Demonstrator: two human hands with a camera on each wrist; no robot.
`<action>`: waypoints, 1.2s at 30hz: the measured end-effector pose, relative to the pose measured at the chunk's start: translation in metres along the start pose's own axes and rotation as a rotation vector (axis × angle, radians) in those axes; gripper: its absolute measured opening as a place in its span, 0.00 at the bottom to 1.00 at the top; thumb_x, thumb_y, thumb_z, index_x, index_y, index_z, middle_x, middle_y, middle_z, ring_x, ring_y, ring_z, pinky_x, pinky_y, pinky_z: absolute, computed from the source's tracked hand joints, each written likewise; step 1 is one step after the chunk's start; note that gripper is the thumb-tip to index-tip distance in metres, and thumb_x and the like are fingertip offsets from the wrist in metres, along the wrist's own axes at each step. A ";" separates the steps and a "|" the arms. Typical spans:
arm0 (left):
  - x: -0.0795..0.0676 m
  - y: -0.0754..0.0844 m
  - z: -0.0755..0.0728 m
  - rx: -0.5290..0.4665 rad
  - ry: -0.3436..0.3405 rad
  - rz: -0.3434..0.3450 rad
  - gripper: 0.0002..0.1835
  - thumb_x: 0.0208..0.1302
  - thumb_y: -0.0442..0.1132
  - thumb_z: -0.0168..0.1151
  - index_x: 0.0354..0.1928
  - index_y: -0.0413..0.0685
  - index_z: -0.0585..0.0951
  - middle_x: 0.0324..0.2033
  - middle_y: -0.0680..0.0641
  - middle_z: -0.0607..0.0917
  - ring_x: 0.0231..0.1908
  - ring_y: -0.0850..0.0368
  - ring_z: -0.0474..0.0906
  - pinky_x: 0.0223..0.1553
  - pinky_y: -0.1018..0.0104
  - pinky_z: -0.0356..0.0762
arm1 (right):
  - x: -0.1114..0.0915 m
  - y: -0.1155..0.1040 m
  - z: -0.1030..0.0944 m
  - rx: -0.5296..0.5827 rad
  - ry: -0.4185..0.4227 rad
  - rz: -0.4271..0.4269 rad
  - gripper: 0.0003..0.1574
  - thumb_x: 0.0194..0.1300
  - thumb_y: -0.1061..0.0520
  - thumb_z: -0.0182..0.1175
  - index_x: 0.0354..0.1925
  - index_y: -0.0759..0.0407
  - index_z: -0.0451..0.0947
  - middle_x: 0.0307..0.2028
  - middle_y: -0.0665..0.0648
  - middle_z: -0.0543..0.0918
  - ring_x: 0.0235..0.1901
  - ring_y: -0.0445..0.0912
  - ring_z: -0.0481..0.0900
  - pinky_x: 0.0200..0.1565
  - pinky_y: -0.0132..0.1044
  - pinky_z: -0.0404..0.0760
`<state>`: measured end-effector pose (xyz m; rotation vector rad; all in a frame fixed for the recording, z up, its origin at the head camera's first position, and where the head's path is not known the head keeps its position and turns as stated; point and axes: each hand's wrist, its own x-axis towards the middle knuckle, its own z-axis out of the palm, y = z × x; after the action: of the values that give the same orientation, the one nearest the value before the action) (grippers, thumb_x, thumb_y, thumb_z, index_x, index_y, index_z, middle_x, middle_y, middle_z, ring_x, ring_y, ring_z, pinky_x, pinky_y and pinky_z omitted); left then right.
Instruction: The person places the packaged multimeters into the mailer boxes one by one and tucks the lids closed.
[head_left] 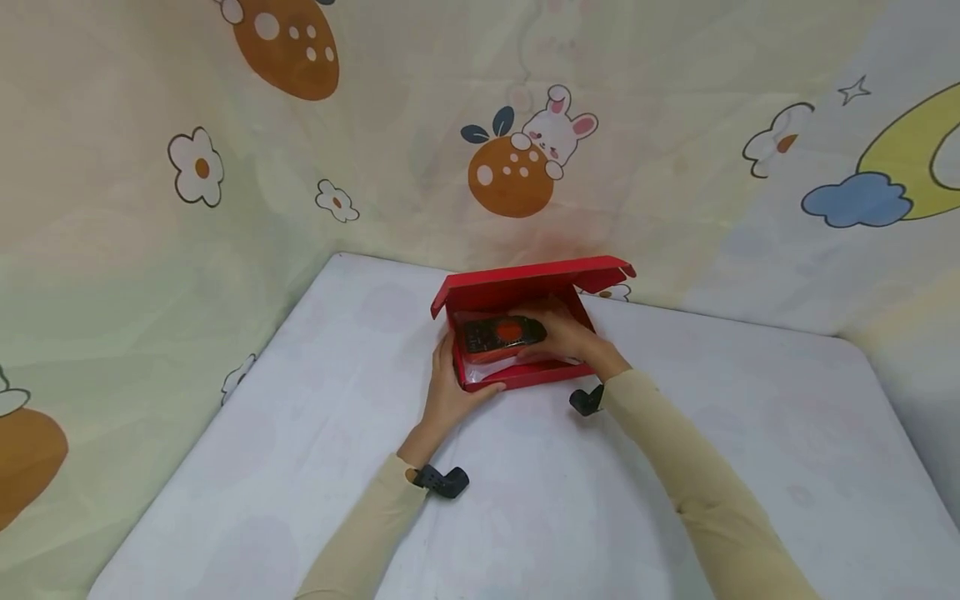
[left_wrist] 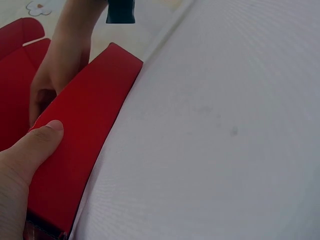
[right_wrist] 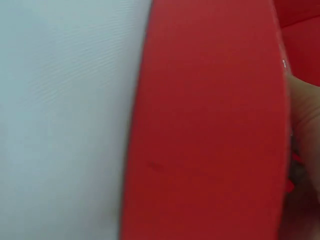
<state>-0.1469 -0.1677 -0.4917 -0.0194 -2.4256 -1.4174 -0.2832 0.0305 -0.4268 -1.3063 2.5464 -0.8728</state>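
A red cardboard box (head_left: 543, 376) stands with its lid (head_left: 525, 275) raised at the back of the table. Inside it is a black multimeter (head_left: 483, 335) with an orange dial and an orange-red edge, tilted above clear plastic wrap (head_left: 480, 369). My right hand (head_left: 562, 332) reaches into the box and grips the multimeter by its right end. At the front left corner, my left hand (head_left: 448, 398) holds the box, fingers along the left side. Its thumb (left_wrist: 42, 142) presses the front wall in the left wrist view. The right wrist view shows mostly that front wall (right_wrist: 205, 125); the right fingertips are hidden.
The white table (head_left: 300, 467) spreads out in front and to both sides. A cloth backdrop (head_left: 405, 150) with cartoon prints hangs right behind the box, close to the raised lid. Black wrist cameras (head_left: 444, 482) sit on both sleeves.
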 end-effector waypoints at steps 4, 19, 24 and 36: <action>0.001 0.000 -0.002 0.012 -0.013 -0.008 0.62 0.48 0.50 0.77 0.77 0.47 0.45 0.74 0.44 0.51 0.72 0.47 0.50 0.63 0.45 0.69 | -0.004 0.004 0.006 -0.006 0.042 0.011 0.49 0.49 0.55 0.77 0.68 0.52 0.68 0.66 0.59 0.68 0.68 0.55 0.58 0.65 0.58 0.67; 0.000 -0.001 -0.001 0.001 -0.012 -0.003 0.62 0.48 0.50 0.77 0.77 0.48 0.45 0.75 0.45 0.51 0.72 0.49 0.50 0.64 0.45 0.68 | -0.024 0.002 0.011 0.038 0.101 0.107 0.49 0.56 0.55 0.72 0.72 0.56 0.61 0.75 0.62 0.54 0.75 0.61 0.39 0.69 0.63 0.55; -0.001 0.000 -0.001 -0.034 -0.009 -0.020 0.64 0.48 0.49 0.78 0.77 0.49 0.42 0.74 0.45 0.52 0.72 0.48 0.51 0.64 0.45 0.67 | -0.030 0.003 0.009 0.145 0.156 0.104 0.42 0.61 0.58 0.68 0.70 0.60 0.64 0.73 0.66 0.56 0.74 0.64 0.41 0.67 0.64 0.57; 0.000 0.004 -0.003 -0.147 -0.027 -0.047 0.64 0.51 0.45 0.76 0.77 0.49 0.37 0.75 0.44 0.50 0.73 0.48 0.48 0.64 0.45 0.67 | -0.065 -0.005 -0.007 0.467 0.380 0.104 0.31 0.66 0.68 0.59 0.66 0.70 0.65 0.66 0.71 0.66 0.65 0.63 0.64 0.62 0.56 0.70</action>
<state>-0.1452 -0.1681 -0.4869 -0.0164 -2.3519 -1.6242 -0.2429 0.0819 -0.4269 -0.9267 2.4044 -1.6996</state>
